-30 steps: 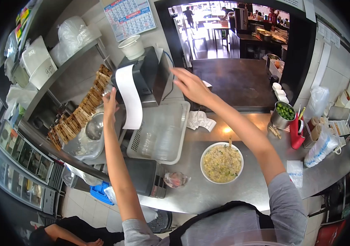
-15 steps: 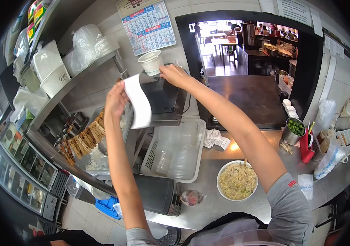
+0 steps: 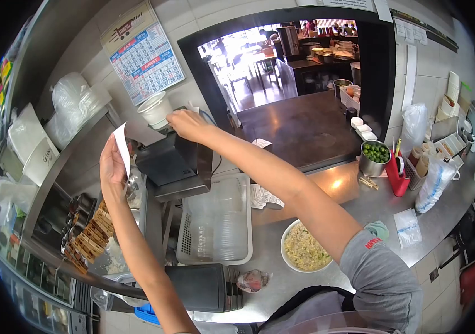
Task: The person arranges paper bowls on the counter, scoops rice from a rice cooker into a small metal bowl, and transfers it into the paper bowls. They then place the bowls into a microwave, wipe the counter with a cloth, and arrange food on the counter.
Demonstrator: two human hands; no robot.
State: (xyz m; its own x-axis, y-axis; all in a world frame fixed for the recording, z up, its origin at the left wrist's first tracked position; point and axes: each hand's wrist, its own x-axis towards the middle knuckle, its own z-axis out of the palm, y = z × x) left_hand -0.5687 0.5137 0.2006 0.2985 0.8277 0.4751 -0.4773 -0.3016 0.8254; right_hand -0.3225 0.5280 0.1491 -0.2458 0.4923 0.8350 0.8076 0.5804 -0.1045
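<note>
My left hand [image 3: 113, 162] is raised at the left, its fingers closed on a white paper strip [image 3: 122, 146] that looks like a receipt. Beside it, a black box-shaped printer [image 3: 165, 160] stands on a metal shelf. My right hand [image 3: 189, 123] is at the printer's top rear, fingers pinched together; whatever they may hold is hidden. White plastic tubs [image 3: 155, 109], stacked, sit against the wall just left of that hand. Below my right forearm, a white bowl of fried rice [image 3: 303, 249] rests on the steel counter, partly covered by my arm.
A white basket [image 3: 244, 222] holds clear plastic containers. Wooden clothespins [image 3: 89, 236] line the left rack rail. A steel pot of green limes [image 3: 375, 158] and a red holder [image 3: 398, 177] stand at right. Paper slips [image 3: 265, 197] lie near the pass-through window's counter [image 3: 304, 128].
The view has turned, shifting the scene leftward and the calendar lower. The paper strip in my left hand now appears more edge-on. My right hand stays by the printer and tubs.
</note>
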